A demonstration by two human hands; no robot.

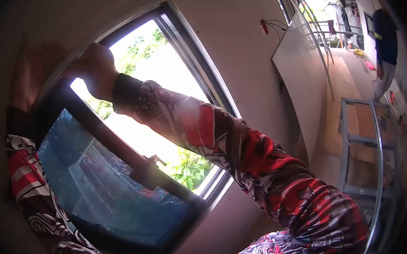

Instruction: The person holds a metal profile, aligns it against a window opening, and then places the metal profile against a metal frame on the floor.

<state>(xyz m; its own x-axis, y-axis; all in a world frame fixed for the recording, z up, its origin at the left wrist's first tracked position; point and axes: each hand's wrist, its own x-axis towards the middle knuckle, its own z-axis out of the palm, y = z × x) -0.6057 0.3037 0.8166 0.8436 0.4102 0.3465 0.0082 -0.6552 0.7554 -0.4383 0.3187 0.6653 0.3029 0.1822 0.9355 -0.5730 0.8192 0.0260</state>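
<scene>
Both arms, in red, black and white patterned sleeves, reach up to the upper left part of a dark-framed sliding window. My right hand is bent into a closed shape at the frame's upper edge, against bright light; whatever its fingers hold is hidden. My left hand is raised beside it at the wall, dim and blurred, so its fingers cannot be made out. A thin pale edge runs between the two hands along the window opening. The dark glass pane covers the window's left part; the right part stands open to greenery.
Wires stick out of the wall right of the window. A large pale panel leans farther along. A metal frame stands at the lower right. Another person in a dark top is at the far right.
</scene>
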